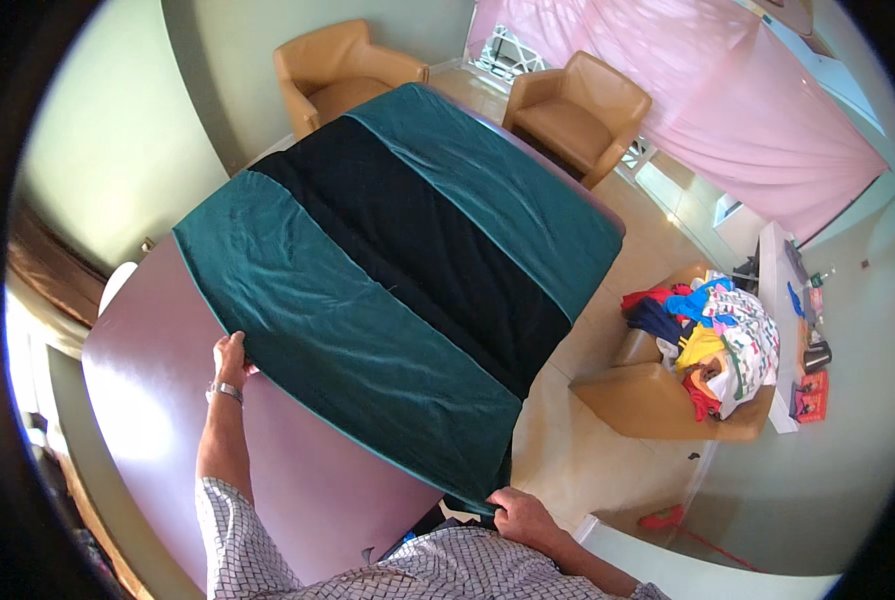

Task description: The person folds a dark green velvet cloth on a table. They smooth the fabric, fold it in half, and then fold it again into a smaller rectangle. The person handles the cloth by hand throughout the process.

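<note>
A large dark green cloth with a broad black band across its middle lies spread over a purplish table. Shallow wrinkles run through the fabric. My left hand, with a metal-banded watch at its wrist, pinches the near edge of the cloth over the tabletop. My right hand grips the near right corner, which is held just off the table's edge, close to my body. Between my two hands the near edge runs in a gentle curve.
Two tan armchairs, one at the far left and another by a pink curtain, stand beyond the table. To the right, a third tan chair bears a heap of colourful clothes. A white shelf holds small items. A red broom-like object lies on the floor.
</note>
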The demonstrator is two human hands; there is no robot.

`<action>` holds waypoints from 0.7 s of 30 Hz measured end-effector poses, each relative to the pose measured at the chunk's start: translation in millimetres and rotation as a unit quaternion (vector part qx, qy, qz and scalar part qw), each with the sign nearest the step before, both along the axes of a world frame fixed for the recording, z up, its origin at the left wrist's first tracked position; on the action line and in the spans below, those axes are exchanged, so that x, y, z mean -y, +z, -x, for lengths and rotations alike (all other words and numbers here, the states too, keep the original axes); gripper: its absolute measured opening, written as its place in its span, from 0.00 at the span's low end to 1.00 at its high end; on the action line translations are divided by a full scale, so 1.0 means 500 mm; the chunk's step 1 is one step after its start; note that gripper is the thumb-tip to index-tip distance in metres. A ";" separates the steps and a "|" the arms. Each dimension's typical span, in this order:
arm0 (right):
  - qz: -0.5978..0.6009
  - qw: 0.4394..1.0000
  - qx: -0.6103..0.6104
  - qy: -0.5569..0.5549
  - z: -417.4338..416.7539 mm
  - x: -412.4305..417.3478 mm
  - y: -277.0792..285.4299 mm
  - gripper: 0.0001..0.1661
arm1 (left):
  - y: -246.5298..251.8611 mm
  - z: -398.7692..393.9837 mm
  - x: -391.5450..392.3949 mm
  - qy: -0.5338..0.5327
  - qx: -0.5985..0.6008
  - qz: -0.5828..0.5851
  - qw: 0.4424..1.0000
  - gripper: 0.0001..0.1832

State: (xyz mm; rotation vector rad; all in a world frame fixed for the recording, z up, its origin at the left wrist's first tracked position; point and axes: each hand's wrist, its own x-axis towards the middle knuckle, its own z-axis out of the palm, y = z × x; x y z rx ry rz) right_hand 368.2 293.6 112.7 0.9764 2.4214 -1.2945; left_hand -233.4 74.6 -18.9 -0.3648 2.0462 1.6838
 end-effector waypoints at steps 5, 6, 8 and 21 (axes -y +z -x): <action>0.018 1.000 -0.001 -0.022 -0.012 0.009 0.002 0.18 | -0.012 0.122 -0.059 -0.013 -0.018 0.084 0.996 0.13; 0.022 1.000 -0.019 -0.006 -0.006 0.008 -0.010 0.19 | -0.032 0.185 -0.015 0.010 -0.031 0.066 0.997 0.12; 0.066 0.997 0.043 -0.028 0.017 0.006 0.027 0.19 | -0.053 0.245 -0.012 0.030 -0.027 0.060 0.997 0.13; 0.121 0.977 0.166 -0.059 -0.002 0.053 -0.017 0.22 | -0.133 0.573 0.069 -0.011 -0.124 0.011 0.992 0.20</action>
